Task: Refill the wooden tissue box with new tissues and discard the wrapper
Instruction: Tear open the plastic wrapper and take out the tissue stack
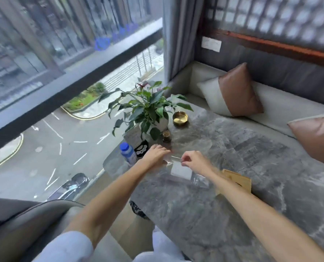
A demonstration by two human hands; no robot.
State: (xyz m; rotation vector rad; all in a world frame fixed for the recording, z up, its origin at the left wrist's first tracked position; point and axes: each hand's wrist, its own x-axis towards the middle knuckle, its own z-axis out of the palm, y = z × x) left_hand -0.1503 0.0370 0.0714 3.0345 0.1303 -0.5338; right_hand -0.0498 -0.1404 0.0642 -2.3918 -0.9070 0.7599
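Just below the centre of the frame, on the grey marble table, we have the new tissue pack lying flat in its clear wrapper. Our left hand presses down on the pack's far-left end, fingers spread and flat. Our right hand pinches a thin strip of the film at the top edge, fingers drawn narrow around it.

The wooden tissue box sits just right of the pack, partly hidden behind our right forearm.

Now the risks. Pull that strip too sharply and we judge the film could tear short, leaving the tissues trapped. If the left hand slips, the whole pack slides towards the water bottle and the small dark jar near the plant; a knock there looks possible. Loose tissues could also drag out with the film.
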